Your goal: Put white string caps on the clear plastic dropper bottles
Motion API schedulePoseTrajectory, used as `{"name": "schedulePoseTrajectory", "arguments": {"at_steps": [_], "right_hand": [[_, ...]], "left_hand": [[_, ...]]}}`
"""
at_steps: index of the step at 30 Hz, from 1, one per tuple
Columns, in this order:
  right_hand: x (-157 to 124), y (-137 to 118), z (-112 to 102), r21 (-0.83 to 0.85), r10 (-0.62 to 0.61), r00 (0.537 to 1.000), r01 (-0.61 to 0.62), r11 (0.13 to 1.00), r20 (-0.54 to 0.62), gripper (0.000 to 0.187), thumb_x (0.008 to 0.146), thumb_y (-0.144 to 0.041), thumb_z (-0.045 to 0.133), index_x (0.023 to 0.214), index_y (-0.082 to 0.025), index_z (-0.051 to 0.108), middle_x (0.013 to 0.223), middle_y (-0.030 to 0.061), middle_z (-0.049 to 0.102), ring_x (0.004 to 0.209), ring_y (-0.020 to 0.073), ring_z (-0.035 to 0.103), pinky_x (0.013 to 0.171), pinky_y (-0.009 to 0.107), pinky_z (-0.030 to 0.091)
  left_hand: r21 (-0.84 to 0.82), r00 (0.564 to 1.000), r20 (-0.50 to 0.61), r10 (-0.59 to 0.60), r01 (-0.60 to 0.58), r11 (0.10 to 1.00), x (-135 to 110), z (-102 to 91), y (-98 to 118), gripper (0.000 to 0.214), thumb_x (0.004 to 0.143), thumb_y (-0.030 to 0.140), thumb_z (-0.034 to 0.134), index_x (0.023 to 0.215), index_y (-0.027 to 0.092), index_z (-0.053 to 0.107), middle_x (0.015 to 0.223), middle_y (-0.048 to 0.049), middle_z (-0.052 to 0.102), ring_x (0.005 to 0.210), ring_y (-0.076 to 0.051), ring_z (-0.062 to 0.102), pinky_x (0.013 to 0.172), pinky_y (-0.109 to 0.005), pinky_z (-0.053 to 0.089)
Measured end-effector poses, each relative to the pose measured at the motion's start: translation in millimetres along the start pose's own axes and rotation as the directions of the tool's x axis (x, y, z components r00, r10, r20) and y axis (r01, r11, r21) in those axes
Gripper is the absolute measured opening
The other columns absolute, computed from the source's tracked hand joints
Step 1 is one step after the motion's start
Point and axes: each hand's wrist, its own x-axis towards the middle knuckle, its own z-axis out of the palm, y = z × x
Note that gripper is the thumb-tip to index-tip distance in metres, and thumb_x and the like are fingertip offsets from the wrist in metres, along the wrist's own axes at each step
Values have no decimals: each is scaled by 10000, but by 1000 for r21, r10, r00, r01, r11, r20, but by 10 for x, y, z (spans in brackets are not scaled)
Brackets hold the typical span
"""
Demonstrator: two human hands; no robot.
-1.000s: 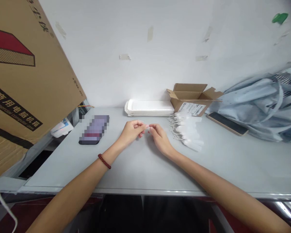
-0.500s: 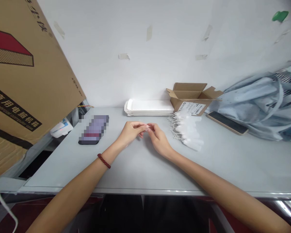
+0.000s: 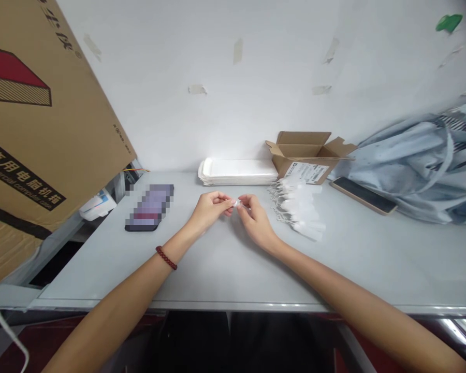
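Observation:
At the middle of the table, my left hand (image 3: 212, 208) and my right hand (image 3: 254, 218) meet fingertip to fingertip. Both pinch a small white piece (image 3: 236, 203) between thumb and fingers; most of it is covered, so its kind cannot be made out. To the right of my right hand lies a pile of thin white strips with strings (image 3: 301, 210), their string ends pointing left. Behind my hands, against the wall, is a stack of flat white envelopes (image 3: 241, 170).
An open cardboard box (image 3: 305, 160) stands behind the strips. A phone (image 3: 363, 195) lies right of it, beside a light blue cloth bag (image 3: 419, 155). Another phone with a blurred screen (image 3: 150, 207) is at the left. A large carton (image 3: 50, 129) leans over the table's left side.
My fingertips have drawn slightly apart, and more of the small white piece shows between them. The view has shifted a little; the things on the table stay put.

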Motion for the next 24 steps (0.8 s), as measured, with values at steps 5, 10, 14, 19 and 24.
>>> {"name": "schedulePoseTrajectory", "arguments": {"at_steps": [5, 10, 14, 19, 24], "right_hand": [[6, 17, -13, 9, -3, 1000, 3, 1000, 5, 256, 860, -318, 425, 1061, -161, 442, 912, 67, 558, 813, 187, 538, 766, 335, 424], [23, 43, -9, 20, -30, 999, 30, 999, 11, 251, 846, -329, 454, 1042, -175, 426, 915, 67, 559, 840, 197, 544, 761, 335, 429], [27, 37, -18, -12, -72, 997, 72, 997, 12, 213, 848, -310, 463, 1019, -194, 415, 928, 71, 570, 873, 204, 548, 752, 331, 431], [43, 11, -58, -11, -88, 996, 88, 996, 32, 172, 854, -295, 457, 990, -197, 418, 920, 71, 576, 867, 206, 544, 730, 325, 425], [45, -26, -68, 13, -87, 996, 87, 996, 37, 152, 856, -306, 462, 959, -199, 427, 909, 63, 572, 851, 199, 537, 746, 328, 421]], "left_hand": [[4, 999, 19, 48, -48, 999, 2, -24, -3, 242, 651, 241, 737, 820, 129, 605, 740, -19, 643, 659, -120, 606, 725, -301, 487], [80, 992, 30, 127, -129, 988, 23, -69, -19, 244, 634, 252, 748, 769, 144, 577, 812, -44, 665, 781, -160, 615, 783, -324, 466], [99, 995, 34, 95, -98, 990, 26, -89, -18, 233, 658, 280, 729, 765, 146, 572, 773, -35, 654, 720, -152, 606, 759, -328, 462], [66, 981, 108, 160, -168, 984, 14, -102, 16, 200, 661, 196, 704, 805, 159, 570, 880, -40, 657, 884, -176, 605, 823, -321, 445], [54, 975, 165, 150, -160, 986, 8, -107, 49, 179, 673, 166, 684, 829, 159, 595, 911, -38, 657, 904, -168, 602, 840, -313, 440]]}}
